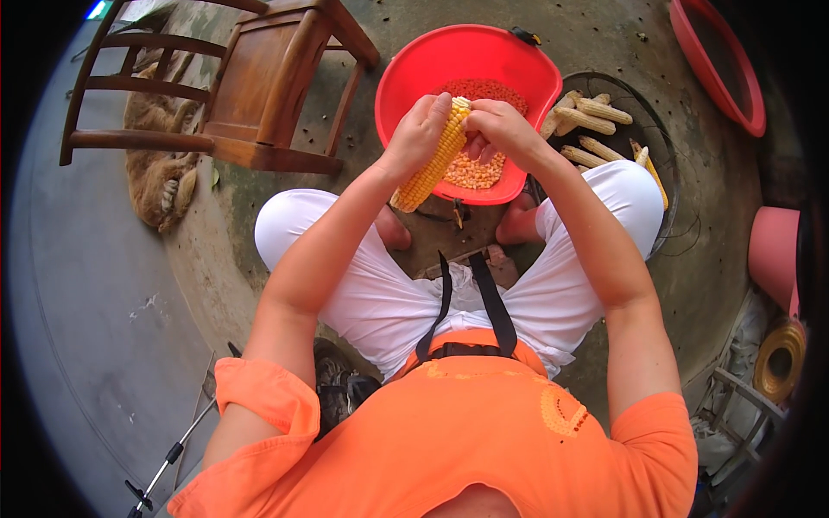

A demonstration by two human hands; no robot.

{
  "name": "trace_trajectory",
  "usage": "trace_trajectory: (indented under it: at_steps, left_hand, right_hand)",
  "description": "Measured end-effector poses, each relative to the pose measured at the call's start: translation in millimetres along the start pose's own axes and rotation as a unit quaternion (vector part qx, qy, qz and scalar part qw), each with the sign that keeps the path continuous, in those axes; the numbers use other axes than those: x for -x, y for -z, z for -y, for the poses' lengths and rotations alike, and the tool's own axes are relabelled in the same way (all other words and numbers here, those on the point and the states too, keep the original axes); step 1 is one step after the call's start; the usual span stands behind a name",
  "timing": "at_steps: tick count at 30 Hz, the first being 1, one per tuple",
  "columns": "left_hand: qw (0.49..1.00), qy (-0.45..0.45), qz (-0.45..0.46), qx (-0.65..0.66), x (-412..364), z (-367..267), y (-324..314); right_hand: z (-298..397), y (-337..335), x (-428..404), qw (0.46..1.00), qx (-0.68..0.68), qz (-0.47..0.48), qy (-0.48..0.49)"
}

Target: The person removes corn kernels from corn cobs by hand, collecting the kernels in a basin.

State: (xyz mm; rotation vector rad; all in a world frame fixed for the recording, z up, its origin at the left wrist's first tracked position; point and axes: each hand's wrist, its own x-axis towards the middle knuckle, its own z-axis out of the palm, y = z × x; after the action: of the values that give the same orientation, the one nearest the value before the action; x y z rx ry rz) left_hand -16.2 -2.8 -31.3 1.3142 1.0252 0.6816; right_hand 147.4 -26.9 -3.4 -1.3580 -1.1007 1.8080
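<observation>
My left hand (420, 133) is closed around an ear of yellow corn (432, 169), which slants with its pale bare tip up and its other end towards my lap. At that tip, the fingers of my right hand (502, 128) press against the kernels; whether any loose kernels are in that palm is hidden. Both hands are above a red plastic basin (414, 71) on the floor between my feet. Loose corn kernels (476, 171) lie in its bottom, partly covered from sight by my hands and the ear.
Right of the basin, a dark round tray (667, 152) holds several stripped corncobs (586, 120). A wooden chair (259, 90) stands at the left, with a brown dog (155, 168) lying behind it. Another red basin (725, 65) and a pink bucket (774, 249) are at the right.
</observation>
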Motion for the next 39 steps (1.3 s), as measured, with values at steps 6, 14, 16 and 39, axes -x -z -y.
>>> trace_trajectory:
  at_steps: [6,14,16,39]
  left_hand:
    - [0.988,-0.029,-0.014,-0.149,0.8,-0.9,-6.7]
    - [0.998,0.038,-0.015,-0.043,-14.2,8.7,0.5]
    - [0.998,0.033,-0.012,-0.044,-12.9,9.0,-0.3]
    - [0.975,0.196,0.033,0.101,-1.8,-22.6,2.7]
  right_hand:
    - [-9.3,-7.8,-0.8,0.997,0.040,-0.047,-0.037]
    - [-3.7,-2.1,-1.7,0.997,-0.039,-0.029,-0.058]
    - [-4.1,-2.3,-2.9,0.998,-0.030,-0.026,-0.053]
    - [-11.8,3.3,-7.4,1.000,-0.011,-0.009,-0.017]
